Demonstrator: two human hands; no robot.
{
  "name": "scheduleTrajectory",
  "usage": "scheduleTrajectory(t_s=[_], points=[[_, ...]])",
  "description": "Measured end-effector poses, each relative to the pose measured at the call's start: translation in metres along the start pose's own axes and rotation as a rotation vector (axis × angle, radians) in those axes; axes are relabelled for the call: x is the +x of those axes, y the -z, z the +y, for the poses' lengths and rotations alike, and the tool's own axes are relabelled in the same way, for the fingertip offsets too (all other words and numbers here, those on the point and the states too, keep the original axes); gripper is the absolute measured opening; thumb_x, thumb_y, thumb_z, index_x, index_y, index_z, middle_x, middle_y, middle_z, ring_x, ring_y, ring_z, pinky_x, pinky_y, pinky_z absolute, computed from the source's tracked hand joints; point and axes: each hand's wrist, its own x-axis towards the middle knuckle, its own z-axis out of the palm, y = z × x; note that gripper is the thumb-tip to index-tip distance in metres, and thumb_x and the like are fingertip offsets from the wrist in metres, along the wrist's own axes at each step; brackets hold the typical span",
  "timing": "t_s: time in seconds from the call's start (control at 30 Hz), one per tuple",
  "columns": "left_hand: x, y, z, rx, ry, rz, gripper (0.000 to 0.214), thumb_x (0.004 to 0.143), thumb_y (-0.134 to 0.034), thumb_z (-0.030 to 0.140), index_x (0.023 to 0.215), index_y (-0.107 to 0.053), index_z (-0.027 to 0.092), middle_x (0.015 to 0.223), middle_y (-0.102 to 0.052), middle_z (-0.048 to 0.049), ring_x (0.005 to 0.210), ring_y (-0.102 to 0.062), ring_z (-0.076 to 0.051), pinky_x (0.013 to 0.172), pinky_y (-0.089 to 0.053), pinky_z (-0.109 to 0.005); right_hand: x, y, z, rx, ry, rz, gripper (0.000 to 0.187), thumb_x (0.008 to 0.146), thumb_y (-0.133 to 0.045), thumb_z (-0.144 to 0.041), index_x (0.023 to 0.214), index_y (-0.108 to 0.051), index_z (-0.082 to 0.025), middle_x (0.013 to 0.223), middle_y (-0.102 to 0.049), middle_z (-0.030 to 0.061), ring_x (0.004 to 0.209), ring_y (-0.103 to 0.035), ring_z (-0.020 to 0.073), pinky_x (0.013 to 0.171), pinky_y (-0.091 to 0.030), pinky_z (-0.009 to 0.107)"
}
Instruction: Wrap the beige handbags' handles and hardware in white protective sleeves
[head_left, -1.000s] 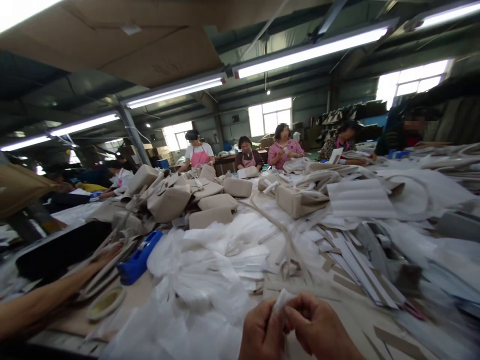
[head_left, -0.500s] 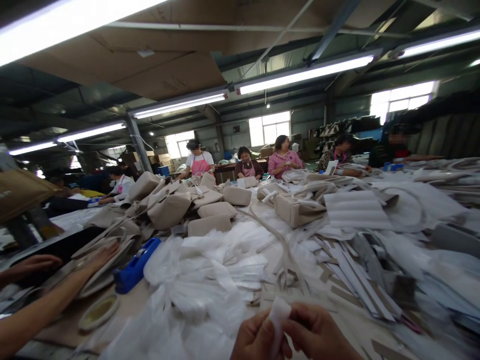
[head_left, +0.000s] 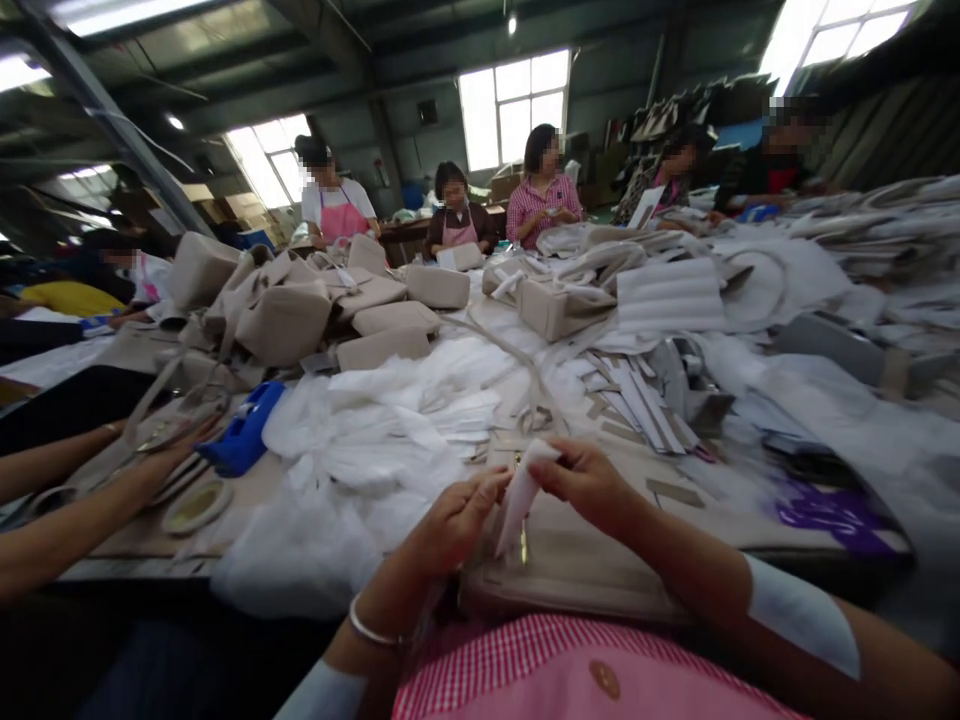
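My left hand (head_left: 459,515) and my right hand (head_left: 589,482) are close together in front of me, both closed on a narrow white strip of soft, foam-like wrapping (head_left: 517,505). The right hand pinches its upper end, and the left fingers press at its left side. Directly under them lies a beige handbag (head_left: 585,565) with gold-coloured metal fittings, partly hidden by my hands and the strip. A heap of thin white wrapping sheets (head_left: 390,420) spreads just beyond my left hand.
A blue tape dispenser (head_left: 244,430) and a tape roll (head_left: 196,507) stand at left, beside a co-worker's arms (head_left: 112,505). Beige bags (head_left: 285,325) are piled behind. A grey tape dispenser (head_left: 679,375), cut strips (head_left: 637,400) and a purple item (head_left: 832,512) lie at right.
My view has tilted down, showing my forearms and the handbag beneath. My hands still hold the white strip, which now hangs longer over the handbag.
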Motion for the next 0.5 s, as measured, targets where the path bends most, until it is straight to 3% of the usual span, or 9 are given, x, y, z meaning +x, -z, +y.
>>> scheduleTrajectory(t_s=[0.1,0.23,0.37,0.5], points=[[-0.008,0.002,-0.01,0.062,0.052,-0.038,0.046,0.098,-0.042,0.048,0.086,-0.076,0.02,0.091,-0.074,-0.0078,0.128,-0.054,-0.029,0.11,-0.039,-0.044,0.001,0.003,0.002,0.016,-0.027,0.032,0.034,0.082,-0.07,-0.045,0.069,-0.059,-0.015,0.056,-0.046,-0.0056,0.052,-0.039,0.0084,0.048,-0.029,0.023],[-0.014,-0.01,-0.013,0.099,0.085,0.038,0.039,0.095,-0.049,0.04,0.069,-0.071,0.021,0.088,-0.074,-0.0079,0.121,-0.058,-0.029,0.102,-0.047,-0.04,0.0,0.004,0.006,0.031,-0.057,0.039,0.036,0.081,-0.071,-0.046,0.067,-0.058,-0.015,0.054,-0.045,-0.0061,0.05,-0.037,0.0076,0.047,-0.027,0.023],[-0.013,-0.019,-0.012,0.119,0.087,0.12,0.032,0.093,-0.05,0.029,0.069,-0.068,0.019,0.096,-0.071,-0.0087,0.116,-0.06,-0.025,0.097,-0.049,-0.034,-0.004,0.003,0.01,0.147,-0.152,-0.015,0.039,0.076,-0.075,-0.051,0.072,-0.062,-0.014,0.054,-0.051,-0.005,0.048,-0.04,0.007,0.045,-0.03,0.022],[-0.012,-0.023,-0.013,0.117,0.064,0.125,0.027,0.09,-0.05,0.022,0.074,-0.071,0.019,0.099,-0.071,-0.0089,0.12,-0.057,-0.025,0.101,-0.046,-0.034,-0.011,-0.008,0.018,0.086,-0.288,-0.141,0.032,0.066,-0.083,-0.039,0.08,-0.073,-0.013,0.071,-0.07,0.0035,0.062,-0.06,0.0137,0.059,-0.048,0.025]])
